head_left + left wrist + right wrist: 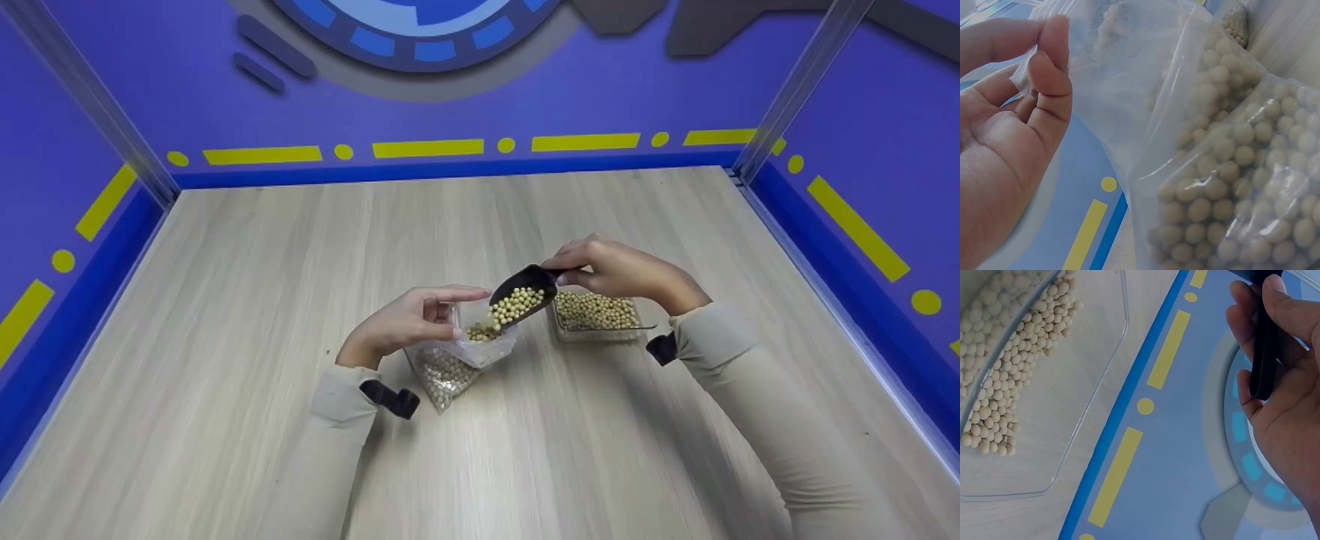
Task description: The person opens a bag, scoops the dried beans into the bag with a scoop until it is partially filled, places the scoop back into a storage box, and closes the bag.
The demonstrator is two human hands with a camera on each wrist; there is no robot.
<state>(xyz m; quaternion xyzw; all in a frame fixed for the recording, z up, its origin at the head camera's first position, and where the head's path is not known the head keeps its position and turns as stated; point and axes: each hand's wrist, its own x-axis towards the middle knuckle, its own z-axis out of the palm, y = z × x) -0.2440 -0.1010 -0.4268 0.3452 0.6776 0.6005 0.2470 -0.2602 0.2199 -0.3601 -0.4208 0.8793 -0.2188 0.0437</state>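
A clear plastic bag (444,375) partly filled with round, pale yellow beans that look like soybeans (1230,169) stands on the table. My left hand (401,322) pinches the bag's rim between thumb and fingers, and its mouth gapes upward. In my right hand (611,270) is the handle of a black scoop (529,281), which in the right wrist view (1265,349) shows only its handle. The scoop tilts down to the left over the bag's mouth, loaded with beans, its lip at the opening. Some beans lie just inside the mouth.
A clear rectangular container (600,335) holding more of the same beans stands right of the bag, below my right hand. The wooden table (285,247) is bordered by blue-purple walls (420,120) at the back and sides.
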